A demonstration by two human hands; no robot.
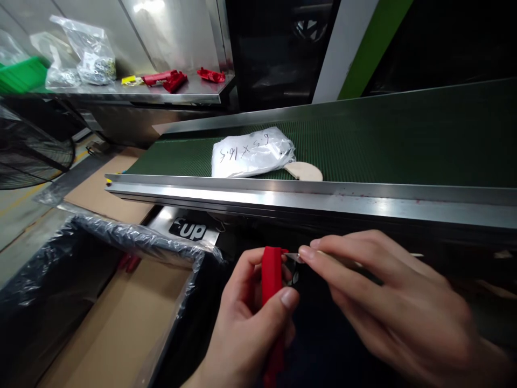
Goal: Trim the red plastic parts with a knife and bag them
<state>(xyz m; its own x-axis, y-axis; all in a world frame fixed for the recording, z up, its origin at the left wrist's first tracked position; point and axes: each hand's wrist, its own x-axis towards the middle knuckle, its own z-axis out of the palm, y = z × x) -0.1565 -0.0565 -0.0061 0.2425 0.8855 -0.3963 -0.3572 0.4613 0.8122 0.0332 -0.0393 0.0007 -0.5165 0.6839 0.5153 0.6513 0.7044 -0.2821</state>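
Note:
My left hand (254, 318) is closed around a long red plastic part (272, 272), held upright in front of the conveyor, with the thumb lying along its near side. The part's lower end runs down below my palm, partly hidden by the fingers. Between thumb and fingertips, my right hand (388, 291) pinches a slim craft knife (291, 257). Its pointed metal blade meets the upper right edge of the red part, where a small red bit sticks out. Most of the knife's handle is hidden behind my right hand.
A green conveyor belt (383, 140) carries a white plastic packet (252, 153) and a beige curved piece (306, 171). Its metal rail (323, 196) crosses ahead of my hands. A lined box (133, 237) stands lower left. Red parts (165, 80) and bags (95, 62) lie on a shelf.

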